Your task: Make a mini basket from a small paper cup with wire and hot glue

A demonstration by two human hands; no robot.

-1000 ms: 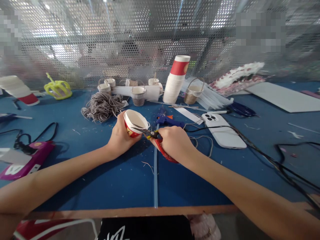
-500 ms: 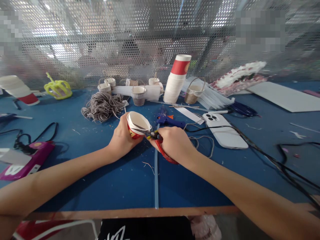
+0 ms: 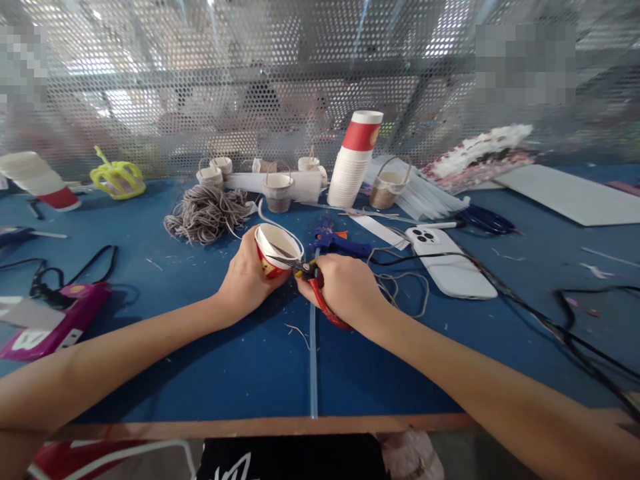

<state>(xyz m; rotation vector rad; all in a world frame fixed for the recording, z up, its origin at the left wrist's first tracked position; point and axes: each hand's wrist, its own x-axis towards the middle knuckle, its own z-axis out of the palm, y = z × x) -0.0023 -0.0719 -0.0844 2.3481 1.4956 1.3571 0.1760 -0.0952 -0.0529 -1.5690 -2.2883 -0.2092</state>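
My left hand is closed around a red and white paper cup, its mouth tilted toward me. A thin white strip, partly cut from the cup's rim, curls up behind the cup. My right hand grips a pair of scissors with red handles. The dark blades lie across the cup's near right edge, one of them inside the mouth. Most of the handles are hidden by my right fingers. Just beyond my right hand lies a blue glue gun with a clear glue stick running toward me.
Behind my hands are a heap of grey cord, a tall stack of paper cups and several small cord-wrapped buckets, one brown bucket among them. A white phone and black cables lie right; a purple power strip lies left.
The loose white strip has grown longer and now arcs above and behind the cup. The scissors and both hands have stayed nearly in place.
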